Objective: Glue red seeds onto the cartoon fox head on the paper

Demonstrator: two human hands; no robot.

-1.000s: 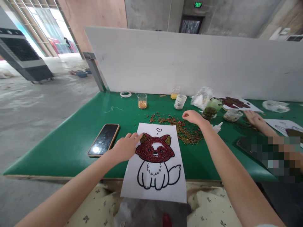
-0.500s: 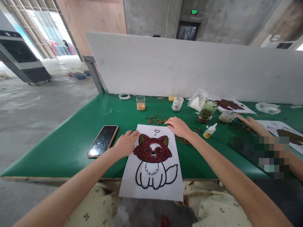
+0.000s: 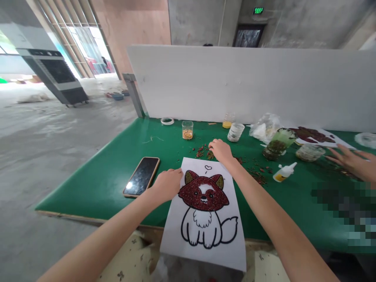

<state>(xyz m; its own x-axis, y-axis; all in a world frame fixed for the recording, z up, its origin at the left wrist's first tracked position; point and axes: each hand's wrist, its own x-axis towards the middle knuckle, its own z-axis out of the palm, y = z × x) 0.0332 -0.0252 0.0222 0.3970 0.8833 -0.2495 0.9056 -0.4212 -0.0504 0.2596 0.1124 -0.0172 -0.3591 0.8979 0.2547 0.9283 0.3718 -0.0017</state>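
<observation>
A sheet of paper (image 3: 173, 239) with a fox drawing lies partly over the table's front edge. The fox's head (image 3: 202, 196) is filled with dark red grains and its ears with greenish ones; its body is bare outline. My left hand (image 3: 167, 184) grips the paper's upper left edge, fingers closed. Beyond the paper's top edge, my right hand (image 3: 221, 150) is lowered to the loose seeds (image 3: 201, 151), fingers bent together; what is between its fingertips is hidden. More brown and green seeds (image 3: 258, 178) are scattered to the right of the forearm.
Left of the paper lies a phone (image 3: 141, 177). Behind stand a cup of corn kernels (image 3: 187, 131), a white-labelled cup (image 3: 235, 132) and a green seed container (image 3: 279, 144). A glue bottle (image 3: 284, 172) stands at right, near another person's hand (image 3: 354, 162). A white panel (image 3: 235, 84) borders the table.
The view has swung left. My right hand has shifted slightly left and away from the paper's top corner over the seeds. My left hand stays on the paper's edge. The other person's fingers have spread.
</observation>
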